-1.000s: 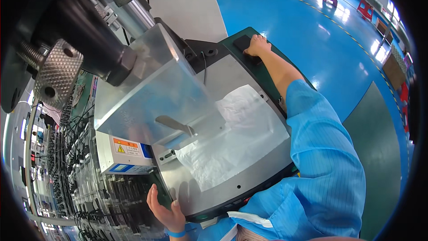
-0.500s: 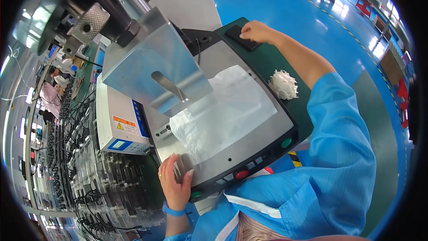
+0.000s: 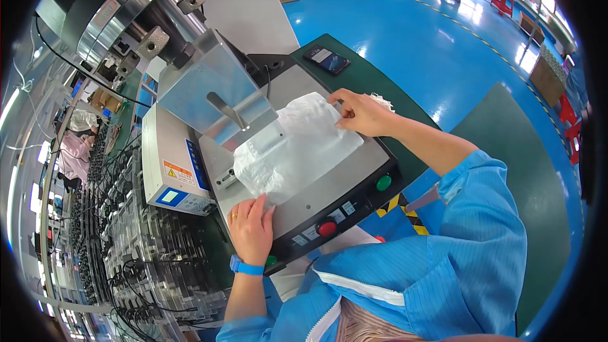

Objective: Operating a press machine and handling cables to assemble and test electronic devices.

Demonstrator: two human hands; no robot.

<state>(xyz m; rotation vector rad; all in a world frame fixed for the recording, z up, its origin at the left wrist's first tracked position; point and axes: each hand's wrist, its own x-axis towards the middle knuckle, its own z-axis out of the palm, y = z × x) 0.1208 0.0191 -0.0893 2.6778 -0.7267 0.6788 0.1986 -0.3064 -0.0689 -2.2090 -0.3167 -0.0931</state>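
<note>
A thin white plastic sheet or bag (image 3: 304,145), crumpled at its left end, lies on the grey metal bed (image 3: 294,215) of a press machine. My right hand (image 3: 366,114) is curled over the sheet's right edge, with thumb and index finger pinched there. At the bed's near left corner rests my left hand (image 3: 251,231), its fingers stretched out and the tips touching or close to the sheet's near corner. A clear-looking slotted metal block (image 3: 218,92) hangs from the press head above the sheet.
A phone (image 3: 327,59) with its screen lit lies on the green table at the back right. My right hand partly hides a white stringy pile (image 3: 382,102). A red button (image 3: 327,227) sits on the front panel, and a white control box (image 3: 171,161) stands left.
My right hand has left the phone and come nearer, to the sheet's right edge. The phone's screen, dark before, is lit. My left hand stays near the front left corner. The view has shifted.
</note>
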